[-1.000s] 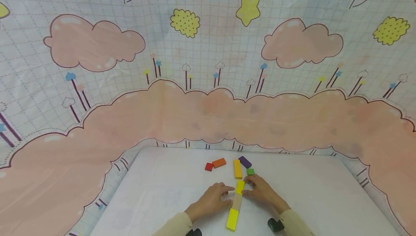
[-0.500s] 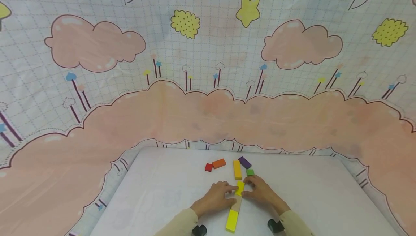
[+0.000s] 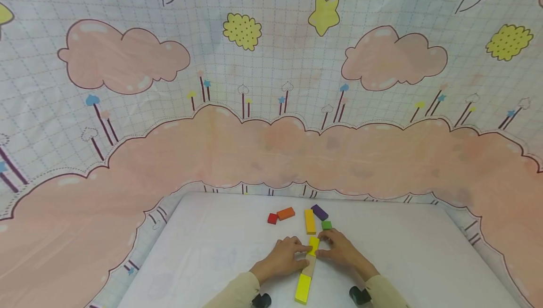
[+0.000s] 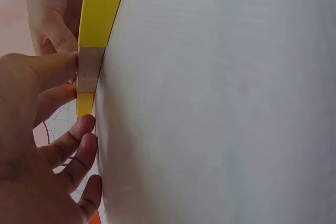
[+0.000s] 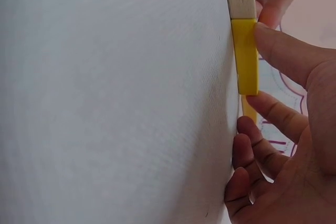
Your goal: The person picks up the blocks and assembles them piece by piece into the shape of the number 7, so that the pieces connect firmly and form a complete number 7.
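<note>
Head view shows the right hand [image 3: 340, 248] pinching a small yellow rectangular block [image 3: 315, 242], apparently painted wood, between thumb and index finger; probably light, stiff and smooth, best taken by its ends. Left hand [image 3: 282, 257], fingers apart, touches it, thumb against the oblong bare-wood block [image 3: 310, 267] just nearer.

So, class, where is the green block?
In the head view, the green block lies right of centre, between the purple block and the right hand.
</note>
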Available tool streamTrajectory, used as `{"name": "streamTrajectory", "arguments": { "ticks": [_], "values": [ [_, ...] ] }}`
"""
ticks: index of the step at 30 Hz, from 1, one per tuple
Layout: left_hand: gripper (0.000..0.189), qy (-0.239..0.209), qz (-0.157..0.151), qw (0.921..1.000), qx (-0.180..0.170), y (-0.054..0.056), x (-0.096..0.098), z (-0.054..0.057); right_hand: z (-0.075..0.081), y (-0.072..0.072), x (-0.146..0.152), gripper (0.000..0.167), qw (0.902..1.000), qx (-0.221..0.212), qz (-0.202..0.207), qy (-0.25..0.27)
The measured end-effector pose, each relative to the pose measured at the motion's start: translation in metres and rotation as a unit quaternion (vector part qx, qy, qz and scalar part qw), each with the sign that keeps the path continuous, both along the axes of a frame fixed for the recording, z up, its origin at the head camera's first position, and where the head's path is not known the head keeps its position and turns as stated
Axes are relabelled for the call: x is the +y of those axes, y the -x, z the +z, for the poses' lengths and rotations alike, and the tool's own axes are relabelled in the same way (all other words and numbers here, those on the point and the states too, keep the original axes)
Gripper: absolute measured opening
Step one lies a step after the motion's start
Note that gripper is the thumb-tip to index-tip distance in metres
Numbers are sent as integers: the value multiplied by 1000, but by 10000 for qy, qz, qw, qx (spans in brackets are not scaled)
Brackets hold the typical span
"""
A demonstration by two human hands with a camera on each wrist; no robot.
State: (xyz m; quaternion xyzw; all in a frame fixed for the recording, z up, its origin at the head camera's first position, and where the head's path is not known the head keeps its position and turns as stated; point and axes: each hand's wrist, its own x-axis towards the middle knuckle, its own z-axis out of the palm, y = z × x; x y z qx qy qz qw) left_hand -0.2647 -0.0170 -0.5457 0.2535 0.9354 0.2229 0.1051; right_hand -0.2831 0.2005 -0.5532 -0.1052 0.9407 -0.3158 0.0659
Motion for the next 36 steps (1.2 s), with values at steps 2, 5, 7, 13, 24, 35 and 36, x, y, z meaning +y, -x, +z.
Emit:
{"name": "streamTrajectory", "arguments": {
  "ticks": [2,5,7,13,24,35,36],
  "values": [
    [42,-13,5,10000,-22,0,0,0,0,0,0,44,10000,-15,-35,-2],
    [42,-38,13,10000,-40,0,0,0,-1,-1,0,44,10000,15,-35,-43],
    [42,-33,13,10000,-28,0,1,0,0,-1,1,44,10000,27,-35,-68],
    [42,-93,48,9999,-67,0,1,-3,2,-3,2,46,9999,-37,-106,-78],
    [42,-184,53,9996,-189,-1,2,0,4,4,2,39,9971,66,-635,403],
    [40,-293,49,9994,-186,0,-2,-1,7,16,-7,34,9939,289,-785,723],
    [40,-292,51,9994,-184,0,-2,-1,7,17,-8,32,9934,346,-752,795]
  ]
}}
